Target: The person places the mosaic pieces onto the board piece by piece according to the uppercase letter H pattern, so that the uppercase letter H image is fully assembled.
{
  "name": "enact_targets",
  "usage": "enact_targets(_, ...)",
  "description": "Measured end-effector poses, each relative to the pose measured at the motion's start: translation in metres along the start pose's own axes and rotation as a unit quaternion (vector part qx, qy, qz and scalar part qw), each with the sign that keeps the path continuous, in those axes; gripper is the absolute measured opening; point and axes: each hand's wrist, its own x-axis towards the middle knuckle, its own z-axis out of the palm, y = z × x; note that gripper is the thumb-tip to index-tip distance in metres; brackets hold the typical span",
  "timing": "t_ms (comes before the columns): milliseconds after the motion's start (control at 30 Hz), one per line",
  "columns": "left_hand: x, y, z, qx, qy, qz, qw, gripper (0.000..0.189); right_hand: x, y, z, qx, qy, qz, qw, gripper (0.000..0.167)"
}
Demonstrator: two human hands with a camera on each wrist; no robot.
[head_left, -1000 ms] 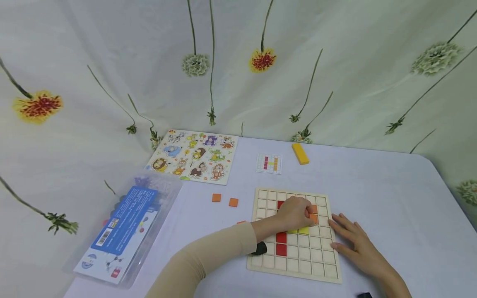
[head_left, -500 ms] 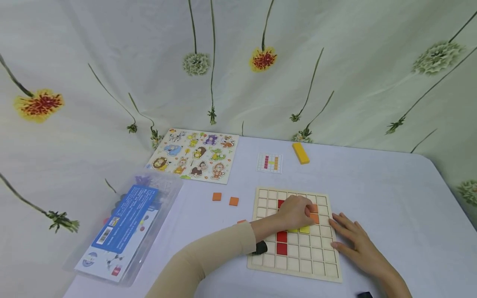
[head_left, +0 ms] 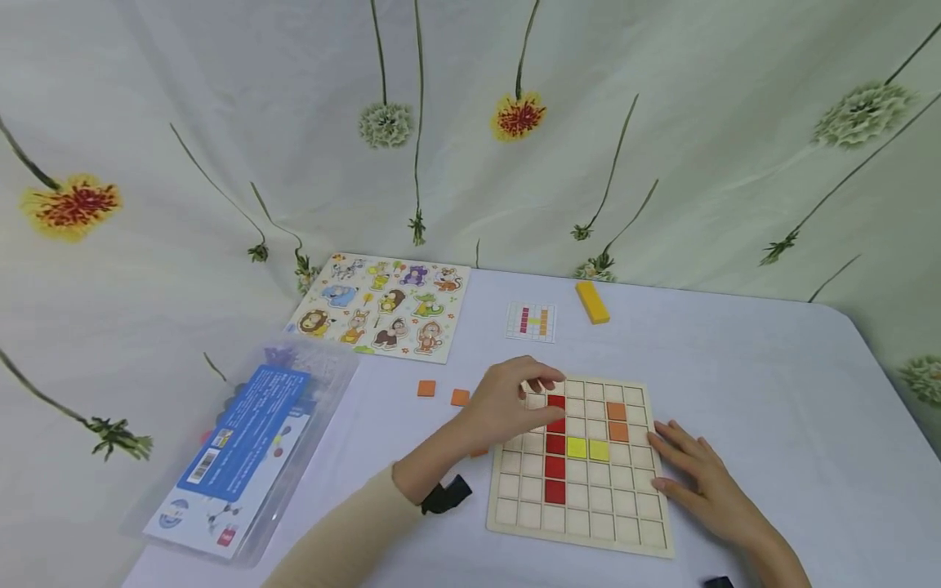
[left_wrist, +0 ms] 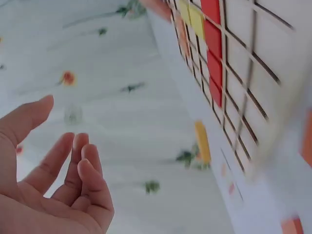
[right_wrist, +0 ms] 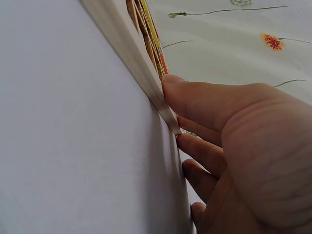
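A wooden grid board (head_left: 603, 523) lies before me, with a column of red tiles (head_left: 555, 468), two yellow tiles (head_left: 577, 448) and two orange tiles (head_left: 617, 431) set in its squares. My left hand (head_left: 503, 404) hovers over the board's far left part, covering some squares there. In the left wrist view, that hand (left_wrist: 68, 190) holds nothing; thumb and fingers stand apart. At the board's right edge rests my right hand (head_left: 694, 482), fingers spread. The right wrist view has its thumb and fingertips touching the board's side (right_wrist: 141, 68).
Two loose orange tiles, one at the left (head_left: 426, 388), lie left of the board; another orange tile (head_left: 479, 452) peeks from behind the left wrist. Beyond are a pattern card (head_left: 531, 322) and a yellow block (head_left: 592, 303). An animal puzzle (head_left: 382, 306) and a clear plastic box (head_left: 243, 457) occupy the left side.
My left hand has left the orange tiles on the board and moved left, its fingers parting. Both yellow tiles and the red column show more fully. The right hand stays put.
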Motion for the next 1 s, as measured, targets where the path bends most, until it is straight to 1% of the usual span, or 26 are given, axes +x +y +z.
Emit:
enact_targets(100,-0.021,-0.011,-0.021,-0.002,0.025,-0.010,0.9996,0.039,0.000,0.001,0.000,-0.008,0.003,-0.001,1.0000,0.059)
enact_targets(200,-0.040,-0.026,-0.033,0.001,0.034,-0.028,0.9990,0.043,0.000,0.001,-0.001,-0.010,0.005,-0.003,0.9999,0.059)
enact_targets(300,-0.054,-0.042,-0.038,-0.011,0.035,-0.041,0.9985,0.046,0.001,0.001,-0.001,-0.009,0.006,-0.006,0.9999,0.059)
enact_targets(400,-0.065,-0.058,-0.037,-0.029,0.035,-0.041,0.9981,0.049,0.002,0.001,-0.001,-0.009,0.002,-0.003,1.0000,0.059)
enact_targets(500,-0.071,-0.071,-0.034,-0.041,0.039,-0.036,0.9977,0.049,0.003,0.000,-0.002,-0.007,-0.003,0.002,1.0000,0.059)
enact_targets(667,-0.077,-0.086,-0.030,-0.045,0.052,-0.040,0.9968,0.050,0.006,0.001,-0.002,-0.010,-0.007,0.006,0.9999,0.059)
enact_targets(767,-0.080,-0.095,-0.026,-0.033,0.054,-0.047,0.9969,0.050,0.006,0.001,-0.002,-0.011,-0.007,0.002,0.9999,0.059)
enact_targets(867,-0.083,-0.104,-0.021,-0.011,0.047,-0.049,0.9977,0.050,0.004,0.001,-0.001,-0.009,-0.003,-0.005,0.9999,0.059)
enact_targets(1000,-0.084,-0.109,-0.017,0.013,0.038,-0.049,0.9980,0.049,0.002,0.001,0.000,-0.009,-0.001,-0.010,0.9999,0.060)
